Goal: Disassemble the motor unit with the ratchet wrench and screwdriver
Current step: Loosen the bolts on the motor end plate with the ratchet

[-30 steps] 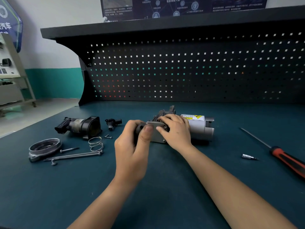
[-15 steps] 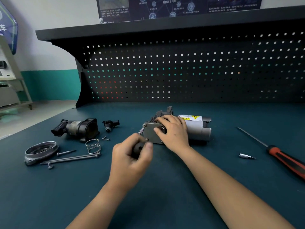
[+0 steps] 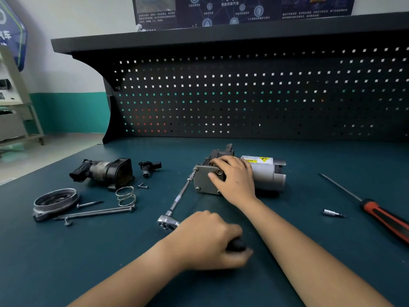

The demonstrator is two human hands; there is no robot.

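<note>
The grey motor unit (image 3: 266,175) lies on its side at mid-bench, its square metal end plate (image 3: 203,180) facing me. My right hand (image 3: 235,180) rests on top of it, fingers curled over the plate. My left hand (image 3: 208,240) grips the black handle of the ratchet wrench (image 3: 169,222). The wrench's long extension bar (image 3: 181,196) runs up to a bolt at the plate's upper left corner. A red-and-black screwdriver (image 3: 380,211) lies at the right.
Removed parts lie at the left: a black housing (image 3: 104,172), a small black fitting (image 3: 149,167), a spring (image 3: 126,196), a round metal cover (image 3: 55,201), long bolts (image 3: 95,213) and small screws (image 3: 142,185). A small socket bit (image 3: 332,213) lies near the screwdriver. A pegboard (image 3: 243,96) backs the bench.
My left hand has pulled back from the end plate toward me, and the ratchet head and extension bar now show. My right hand has stayed on the motor.
</note>
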